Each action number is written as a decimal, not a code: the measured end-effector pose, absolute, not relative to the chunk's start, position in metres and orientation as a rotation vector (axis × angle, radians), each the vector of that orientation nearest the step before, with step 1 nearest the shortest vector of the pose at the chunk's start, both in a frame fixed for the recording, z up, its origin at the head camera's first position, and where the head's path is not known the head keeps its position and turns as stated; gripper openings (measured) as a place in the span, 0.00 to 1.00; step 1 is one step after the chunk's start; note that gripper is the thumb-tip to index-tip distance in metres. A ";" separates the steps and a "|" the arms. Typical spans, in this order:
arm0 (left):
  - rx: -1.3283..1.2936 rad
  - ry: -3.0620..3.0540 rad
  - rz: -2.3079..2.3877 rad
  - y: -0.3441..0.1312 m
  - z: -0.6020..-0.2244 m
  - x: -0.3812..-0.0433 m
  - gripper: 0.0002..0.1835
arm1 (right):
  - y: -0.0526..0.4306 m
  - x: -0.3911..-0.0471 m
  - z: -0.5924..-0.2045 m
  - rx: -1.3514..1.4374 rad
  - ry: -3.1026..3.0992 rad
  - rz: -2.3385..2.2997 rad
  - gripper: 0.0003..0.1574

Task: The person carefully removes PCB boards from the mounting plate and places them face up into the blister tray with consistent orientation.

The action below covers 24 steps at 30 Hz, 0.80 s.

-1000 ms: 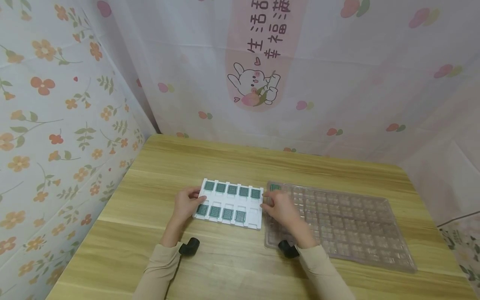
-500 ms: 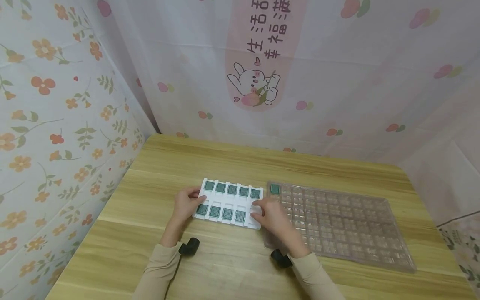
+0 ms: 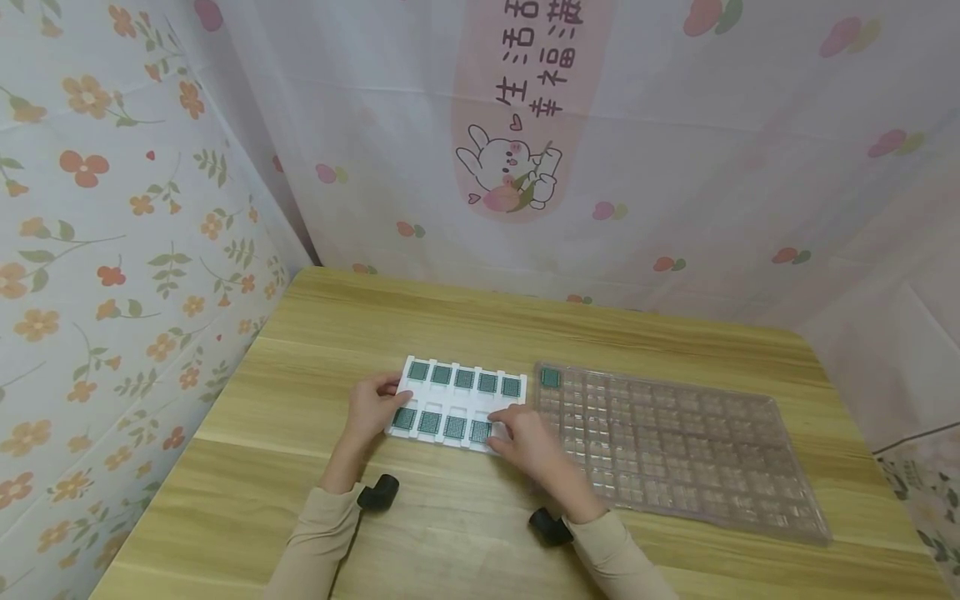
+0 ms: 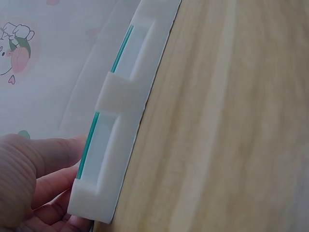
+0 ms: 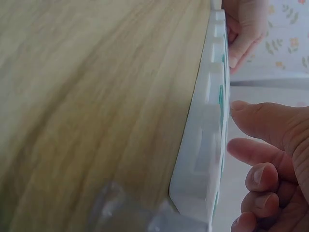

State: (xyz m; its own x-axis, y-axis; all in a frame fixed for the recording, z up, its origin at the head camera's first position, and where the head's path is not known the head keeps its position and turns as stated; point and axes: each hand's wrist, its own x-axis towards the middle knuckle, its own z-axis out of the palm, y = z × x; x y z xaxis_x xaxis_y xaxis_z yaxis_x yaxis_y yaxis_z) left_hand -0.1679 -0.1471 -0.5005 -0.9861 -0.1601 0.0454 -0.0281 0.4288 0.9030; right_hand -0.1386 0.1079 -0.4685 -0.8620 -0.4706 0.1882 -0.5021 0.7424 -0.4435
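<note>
In the head view, a white tray (image 3: 461,401) with two rows of square green chips (image 3: 464,380) lies on the wooden table. My left hand (image 3: 371,410) grips its left end, thumb on the top edge and fingers at the side. My right hand (image 3: 531,440) is over the tray's right end, covering that corner. Its thumb and index finger are spread apart, fingertips right at the edge of the last visible front-row chip (image 3: 481,431). In the right wrist view, nothing shows between those fingertips; the other fingers are curled.
A clear plastic tray (image 3: 697,450) with many pockets lies to the right, close beside the white one. One green chip (image 3: 551,378) sits in its far left corner pocket. Printed curtains (image 3: 375,125) hang behind and left of the table (image 3: 420,533).
My right hand has moved left from the clear tray's edge to over the white tray's right end, reaching the front-row chip. The left hand has kept its grip in place.
</note>
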 end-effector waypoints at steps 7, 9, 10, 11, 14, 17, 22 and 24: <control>0.178 -2.559 -1.600 -0.147 -0.500 -0.168 0.18 | 0.103 -0.138 -0.473 0.825 -2.826 0.774 0.14; 0.174 -2.559 -1.598 -0.147 -0.501 -0.168 0.18 | 0.102 -0.138 -0.474 0.820 -2.821 0.766 0.14; 0.175 -2.559 -1.598 -0.147 -0.501 -0.168 0.18 | 0.102 -0.138 -0.474 0.818 -2.823 0.766 0.14; 0.173 -2.559 -1.597 -0.147 -0.501 -0.168 0.18 | 0.102 -0.138 -0.474 0.817 -2.822 0.762 0.14; 0.168 -2.550 -1.602 -0.147 -0.502 -0.169 0.18 | 0.101 -0.138 -0.475 0.811 -2.826 0.753 0.13; 0.165 -2.541 -1.609 -0.147 -0.503 -0.169 0.18 | 0.100 -0.138 -0.474 0.797 -2.835 0.746 0.14; 0.174 -2.535 -1.616 -0.147 -0.502 -0.169 0.18 | 0.097 -0.140 -0.475 0.781 -2.866 0.710 0.14; 0.170 -2.533 -1.622 -0.147 -0.503 -0.169 0.18 | 0.096 -0.140 -0.475 0.780 -2.871 0.709 0.14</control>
State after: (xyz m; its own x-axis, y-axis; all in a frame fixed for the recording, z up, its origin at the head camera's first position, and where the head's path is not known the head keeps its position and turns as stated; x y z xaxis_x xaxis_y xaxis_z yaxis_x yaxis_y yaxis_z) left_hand -0.1686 -0.1474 -0.5027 -0.9853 -0.1639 0.0474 -0.0256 0.4166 0.9087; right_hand -0.1396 0.0965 -0.4754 -0.8667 -0.4589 0.1958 -0.4973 0.7629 -0.4131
